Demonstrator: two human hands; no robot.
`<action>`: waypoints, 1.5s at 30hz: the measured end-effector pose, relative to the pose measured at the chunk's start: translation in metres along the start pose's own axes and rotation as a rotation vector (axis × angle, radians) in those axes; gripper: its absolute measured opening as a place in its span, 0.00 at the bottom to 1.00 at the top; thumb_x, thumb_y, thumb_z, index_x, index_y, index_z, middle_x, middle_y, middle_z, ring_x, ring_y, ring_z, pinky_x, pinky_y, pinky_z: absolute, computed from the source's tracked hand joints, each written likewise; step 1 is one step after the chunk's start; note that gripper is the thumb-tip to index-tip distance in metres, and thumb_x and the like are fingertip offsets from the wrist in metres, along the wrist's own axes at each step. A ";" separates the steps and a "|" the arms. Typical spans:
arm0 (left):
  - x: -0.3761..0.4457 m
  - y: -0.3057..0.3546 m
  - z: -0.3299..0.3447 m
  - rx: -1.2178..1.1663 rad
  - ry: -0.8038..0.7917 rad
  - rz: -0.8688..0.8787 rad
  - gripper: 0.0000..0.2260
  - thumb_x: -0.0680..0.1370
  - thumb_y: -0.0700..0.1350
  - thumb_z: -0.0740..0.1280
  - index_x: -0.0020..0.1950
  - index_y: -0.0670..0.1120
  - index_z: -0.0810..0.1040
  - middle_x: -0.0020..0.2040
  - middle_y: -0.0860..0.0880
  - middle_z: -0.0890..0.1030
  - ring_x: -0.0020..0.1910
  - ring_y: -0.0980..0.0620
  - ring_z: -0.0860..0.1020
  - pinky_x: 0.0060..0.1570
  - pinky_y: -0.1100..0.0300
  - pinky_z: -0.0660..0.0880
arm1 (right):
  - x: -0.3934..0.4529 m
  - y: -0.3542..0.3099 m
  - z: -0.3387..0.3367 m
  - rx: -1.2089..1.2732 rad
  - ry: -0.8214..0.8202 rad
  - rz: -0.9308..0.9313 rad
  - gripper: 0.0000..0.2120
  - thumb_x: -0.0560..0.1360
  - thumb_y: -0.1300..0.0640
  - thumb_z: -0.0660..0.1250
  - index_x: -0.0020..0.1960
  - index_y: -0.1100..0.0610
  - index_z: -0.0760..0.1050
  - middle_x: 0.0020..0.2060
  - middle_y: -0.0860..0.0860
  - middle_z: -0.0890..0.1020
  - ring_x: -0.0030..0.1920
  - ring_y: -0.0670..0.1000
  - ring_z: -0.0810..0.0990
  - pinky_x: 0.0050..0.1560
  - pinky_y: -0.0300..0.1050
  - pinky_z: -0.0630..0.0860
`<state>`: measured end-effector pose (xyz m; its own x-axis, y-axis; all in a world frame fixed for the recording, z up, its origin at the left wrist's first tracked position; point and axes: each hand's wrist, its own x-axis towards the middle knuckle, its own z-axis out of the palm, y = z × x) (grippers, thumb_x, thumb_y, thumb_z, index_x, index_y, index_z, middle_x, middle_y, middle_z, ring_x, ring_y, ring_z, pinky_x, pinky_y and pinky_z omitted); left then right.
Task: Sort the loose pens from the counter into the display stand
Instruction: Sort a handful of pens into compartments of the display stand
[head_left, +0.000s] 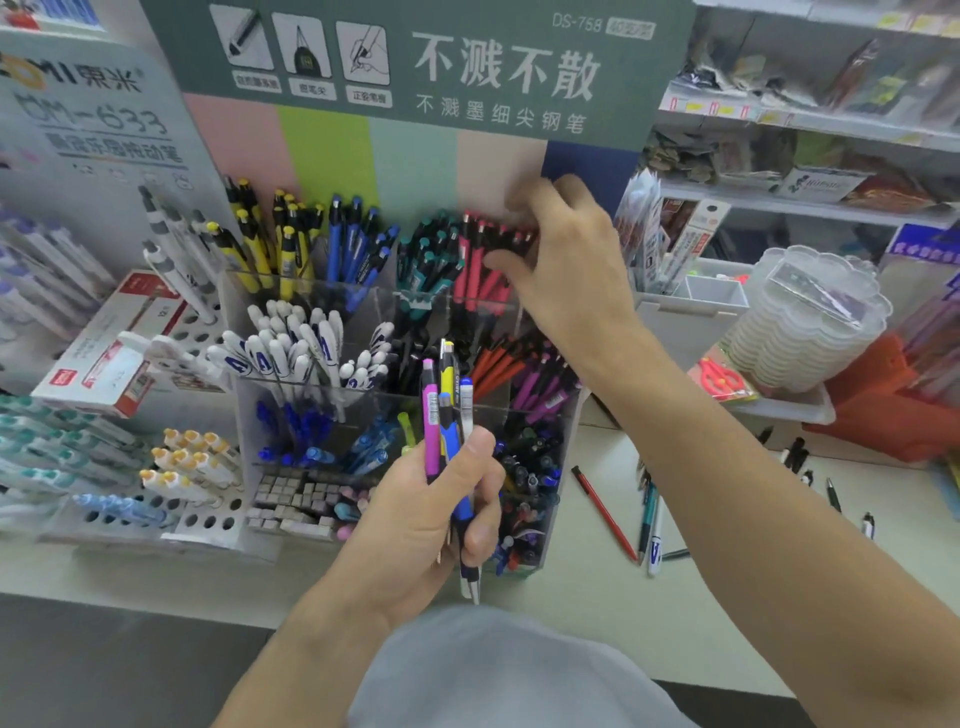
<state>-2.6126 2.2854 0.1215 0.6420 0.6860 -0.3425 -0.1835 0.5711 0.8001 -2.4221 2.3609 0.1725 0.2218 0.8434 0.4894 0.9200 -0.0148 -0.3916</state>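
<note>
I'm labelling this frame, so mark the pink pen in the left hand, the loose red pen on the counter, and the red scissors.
pink pen (430, 415), head view, mid barrel.
red pen (605, 514), head view, mid shaft.
red scissors (719, 378), head view, handles.

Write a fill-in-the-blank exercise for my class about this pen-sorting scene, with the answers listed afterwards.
1. The left hand grips a bundle of pens, among them a pink one, a yellow one and a ____ one.
2. The right hand reaches into the back-row compartment that holds the ____ pens.
3. The loose red pen lies on the counter to the ____ of the display stand.

Answers: blue; red; right
</note>
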 end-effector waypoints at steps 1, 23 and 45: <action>-0.001 -0.001 0.001 -0.025 -0.032 -0.010 0.17 0.71 0.54 0.70 0.46 0.42 0.73 0.34 0.42 0.67 0.22 0.51 0.65 0.24 0.61 0.66 | 0.001 0.001 0.002 0.009 0.014 -0.037 0.15 0.73 0.59 0.76 0.57 0.63 0.79 0.54 0.59 0.78 0.48 0.63 0.80 0.52 0.57 0.77; -0.008 -0.034 -0.023 -0.064 -0.395 -0.211 0.15 0.78 0.47 0.72 0.61 0.39 0.78 0.51 0.38 0.78 0.41 0.40 0.79 0.44 0.46 0.78 | -0.146 0.010 -0.028 1.052 -0.400 0.597 0.22 0.69 0.61 0.79 0.62 0.55 0.79 0.41 0.50 0.83 0.41 0.51 0.78 0.43 0.45 0.81; -0.009 -0.045 -0.024 -0.048 -0.362 -0.187 0.14 0.80 0.48 0.64 0.59 0.39 0.78 0.47 0.37 0.78 0.32 0.44 0.75 0.31 0.56 0.73 | -0.140 0.022 -0.036 0.858 -0.388 0.572 0.08 0.74 0.63 0.76 0.50 0.54 0.80 0.39 0.48 0.82 0.33 0.52 0.76 0.34 0.43 0.74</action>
<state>-2.6278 2.2647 0.0766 0.8864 0.3703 -0.2778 -0.0678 0.6975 0.7134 -2.4208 2.2234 0.1232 0.2889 0.9445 -0.1564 0.1498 -0.2059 -0.9670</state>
